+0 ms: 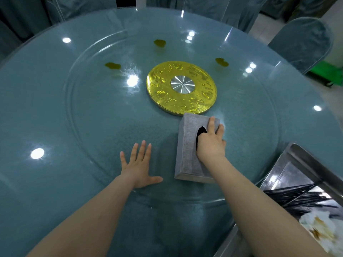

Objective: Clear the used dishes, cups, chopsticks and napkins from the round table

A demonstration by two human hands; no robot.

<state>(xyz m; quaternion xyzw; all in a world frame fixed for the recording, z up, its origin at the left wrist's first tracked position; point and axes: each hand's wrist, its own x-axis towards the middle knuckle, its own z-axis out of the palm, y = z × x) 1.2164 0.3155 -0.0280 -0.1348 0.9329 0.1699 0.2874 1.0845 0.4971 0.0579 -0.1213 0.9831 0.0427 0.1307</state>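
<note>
Hands: right (210,143) gripping unlabelled grey tissue box (187,149), left (138,168) flat on table (74,108).

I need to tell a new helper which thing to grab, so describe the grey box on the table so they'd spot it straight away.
Start at the gold disc in the middle of the round glass table. Just on its near side lies the grey tissue box, with the right hand gripping its top by the dark slot. It is the only box-shaped thing on the glass.
</note>
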